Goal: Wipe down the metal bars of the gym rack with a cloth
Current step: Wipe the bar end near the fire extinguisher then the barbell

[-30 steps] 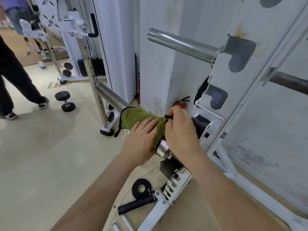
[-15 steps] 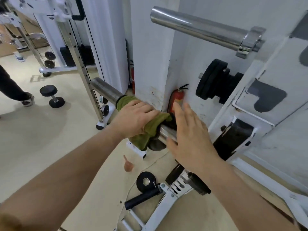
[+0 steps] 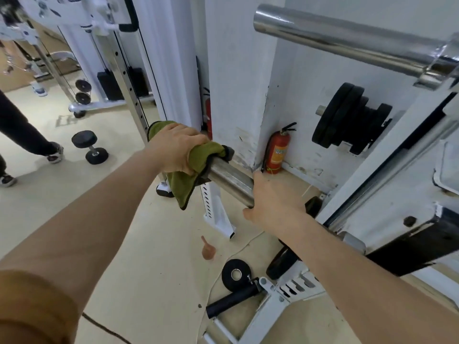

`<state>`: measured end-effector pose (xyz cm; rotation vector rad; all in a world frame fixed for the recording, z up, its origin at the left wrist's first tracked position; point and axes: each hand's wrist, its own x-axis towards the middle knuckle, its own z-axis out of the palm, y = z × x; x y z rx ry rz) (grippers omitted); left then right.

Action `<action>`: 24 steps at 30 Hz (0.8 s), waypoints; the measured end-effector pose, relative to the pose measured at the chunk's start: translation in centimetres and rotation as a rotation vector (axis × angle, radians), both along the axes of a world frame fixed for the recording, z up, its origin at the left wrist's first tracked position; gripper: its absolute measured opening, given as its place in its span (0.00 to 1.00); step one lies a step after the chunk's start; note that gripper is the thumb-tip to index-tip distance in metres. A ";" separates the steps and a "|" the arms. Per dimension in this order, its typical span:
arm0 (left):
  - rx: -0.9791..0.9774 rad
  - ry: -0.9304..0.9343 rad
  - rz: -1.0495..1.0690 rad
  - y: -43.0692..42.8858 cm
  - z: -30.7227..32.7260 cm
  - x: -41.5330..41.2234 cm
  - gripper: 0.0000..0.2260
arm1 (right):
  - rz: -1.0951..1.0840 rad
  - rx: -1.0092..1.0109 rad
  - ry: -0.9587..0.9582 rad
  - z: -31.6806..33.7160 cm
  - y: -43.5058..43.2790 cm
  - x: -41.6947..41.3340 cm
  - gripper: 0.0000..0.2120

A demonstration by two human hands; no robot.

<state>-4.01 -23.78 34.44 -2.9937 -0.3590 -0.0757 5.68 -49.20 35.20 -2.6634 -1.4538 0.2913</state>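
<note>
Green cloth [image 3: 190,181] is wrapped over the lower bar [image 3: 231,181], with a loose corner hanging below the steel. The left hand [image 3: 175,148] sits right on top of it, knuckles up, fingers curled down the far side and thumb tucked underneath, gripping cloth and bar together. That arm is stretched long from the bottom left corner, forearm bare, with a rust-brown sleeve [image 3: 32,309] bunched at the near end.

A short run of bare metal shows between the two hands. The right hand [image 3: 273,197] is laid over the bar closer to the white rack frame [image 3: 372,184], palm down, fingers wrapped over the top and thumb poking out below. It's holding the bar itself, no cloth under it. The right forearm comes up from the bottom right and crosses in front of the frame.

Above it all, the chrome upper bar [image 3: 347,43] juts out from the rack. Black weight plates [image 3: 347,117] are stacked on a peg behind, and a red fire extinguisher [image 3: 278,150] stands at the foot of the white pillar [image 3: 238,83]. Down on the floor [image 3: 124,244] lie a small black plate [image 3: 236,274] near the rack's foot and a dumbbell [image 3: 89,147] farther left. Another person's leg [image 3: 24,130] is at the left edge.
</note>
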 end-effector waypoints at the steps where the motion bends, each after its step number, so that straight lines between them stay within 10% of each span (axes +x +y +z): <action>1: -0.016 0.040 0.003 0.5 0.2 0.2 0.37 | -0.005 -0.002 0.020 0.0 0.4 0.2 0.21; 6: -0.145 0.170 0.115 3.8 0.7 0.1 0.41 | -0.008 0.024 0.088 -1.0 0.6 1.0 0.18; 12: -1.069 0.046 0.349 8.6 0.4 -0.5 0.30 | -0.023 0.004 0.123 -1.3 1.2 2.0 0.19; 18: -1.647 -1.002 0.673 5.9 -4.8 0.4 0.18 | 0.012 0.007 0.040 -1.7 1.5 1.4 0.19; 24: -1.539 -1.322 1.115 4.1 -4.8 1.9 0.13 | -0.007 0.009 0.058 -2.3 1.2 2.0 0.19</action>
